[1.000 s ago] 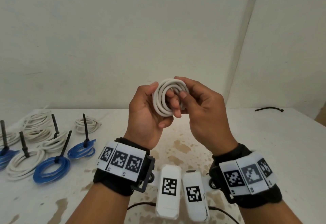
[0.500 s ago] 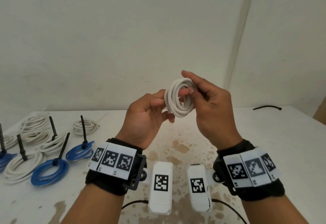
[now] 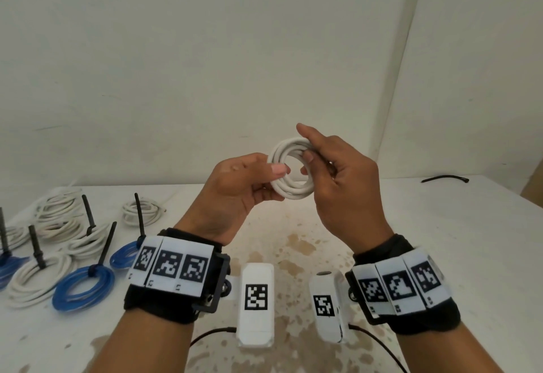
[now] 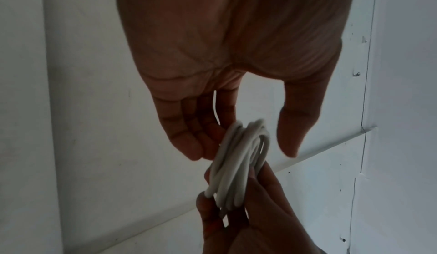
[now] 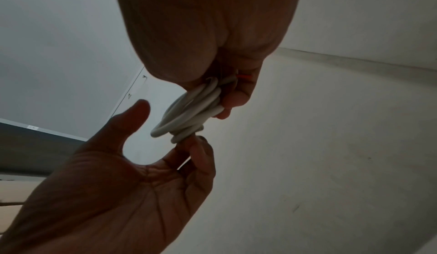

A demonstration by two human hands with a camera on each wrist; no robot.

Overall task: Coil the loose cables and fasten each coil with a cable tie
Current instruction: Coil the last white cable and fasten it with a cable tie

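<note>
My right hand (image 3: 340,178) pinches white coil (image 3: 289,189) in air above surface (image 3: 440,255), ring facing me. My left hand (image 3: 238,184) loose, fingertips touching coil's left edge. Spare black tie (image 3: 445,178) far right, nearer my right hand.

White coil (image 3: 289,174), blue coil (image 3: 83,291)

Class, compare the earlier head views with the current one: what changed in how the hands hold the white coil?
The left hand loosened from the white coil, now touching only its edge. The right hand still pinches it. Tied coils on the table stayed put.
</note>
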